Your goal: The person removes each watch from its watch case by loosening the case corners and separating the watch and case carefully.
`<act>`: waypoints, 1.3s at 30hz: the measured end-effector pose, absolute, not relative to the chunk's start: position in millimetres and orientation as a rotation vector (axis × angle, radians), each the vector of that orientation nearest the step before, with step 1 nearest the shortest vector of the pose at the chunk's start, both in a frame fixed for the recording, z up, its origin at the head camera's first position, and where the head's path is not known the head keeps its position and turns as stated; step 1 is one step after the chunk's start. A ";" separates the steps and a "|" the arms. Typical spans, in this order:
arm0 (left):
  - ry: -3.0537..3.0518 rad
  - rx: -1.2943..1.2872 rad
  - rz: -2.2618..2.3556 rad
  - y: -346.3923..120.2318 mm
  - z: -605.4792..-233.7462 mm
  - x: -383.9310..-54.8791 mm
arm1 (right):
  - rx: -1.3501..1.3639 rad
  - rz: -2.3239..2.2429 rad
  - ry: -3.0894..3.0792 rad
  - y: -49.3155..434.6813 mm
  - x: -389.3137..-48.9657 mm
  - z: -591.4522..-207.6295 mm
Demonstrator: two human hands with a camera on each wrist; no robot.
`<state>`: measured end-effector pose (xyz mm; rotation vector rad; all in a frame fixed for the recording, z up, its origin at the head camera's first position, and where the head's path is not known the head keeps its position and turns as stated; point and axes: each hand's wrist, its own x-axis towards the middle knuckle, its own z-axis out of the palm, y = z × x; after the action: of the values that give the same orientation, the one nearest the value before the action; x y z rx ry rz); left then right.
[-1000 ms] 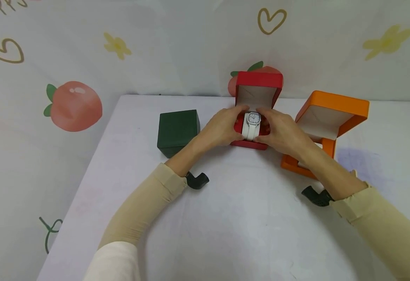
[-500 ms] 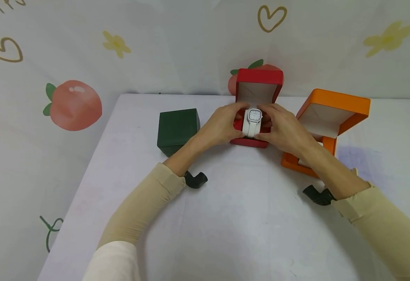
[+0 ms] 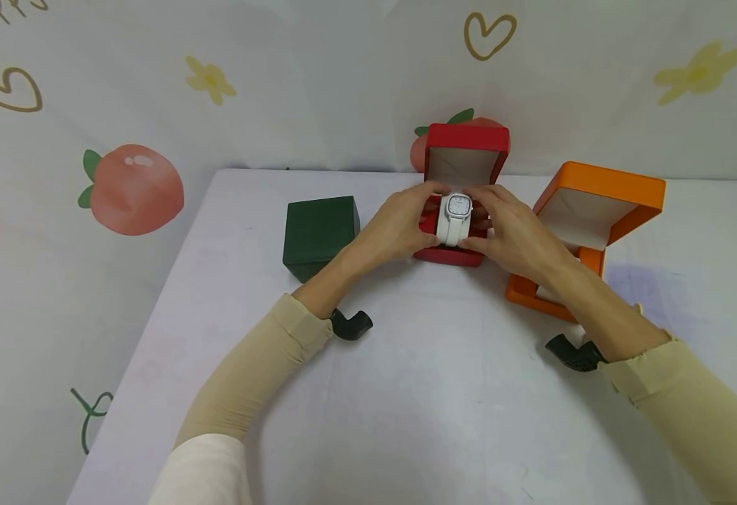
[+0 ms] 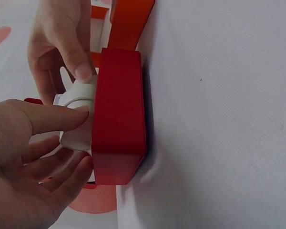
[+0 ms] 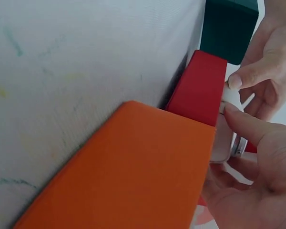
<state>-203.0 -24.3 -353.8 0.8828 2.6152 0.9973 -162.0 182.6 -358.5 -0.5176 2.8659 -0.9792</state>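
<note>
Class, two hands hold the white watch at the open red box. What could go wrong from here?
If the left hand or right hand lets go early, the white watch might tilt or slip. The fingertips are close to the raised lid of the red box and could knock it. The right forearm crosses over the open orange box, so lowering it might bump that box.

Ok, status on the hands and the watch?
Left hand and right hand both gripping the white watch. Watch at the open red box, seating unclear. Nothing visibly blocking; orange box close at right.
</note>
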 end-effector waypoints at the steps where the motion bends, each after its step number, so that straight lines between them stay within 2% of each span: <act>1: 2.612 0.882 1.002 -24.4 -353.1 -202.6 | -0.520 -0.988 2.860 183.0 -162.0 -358.1; 8: 2.651 0.908 0.986 -24.8 -351.6 -199.9 | -0.463 -1.019 2.839 184.8 -161.1 -357.2; 23: 2.690 0.983 0.884 -22.5 -358.2 -200.8 | -0.513 -1.033 2.863 184.6 -161.9 -363.8; 39: 2.641 0.965 0.868 -21.5 -359.3 -202.2 | -0.459 -0.976 2.806 180.4 -161.4 -362.4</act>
<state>-202.2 -21.5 -359.3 0.9654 2.6412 0.8684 -161.4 180.4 -362.4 -0.4593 2.8057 -0.9756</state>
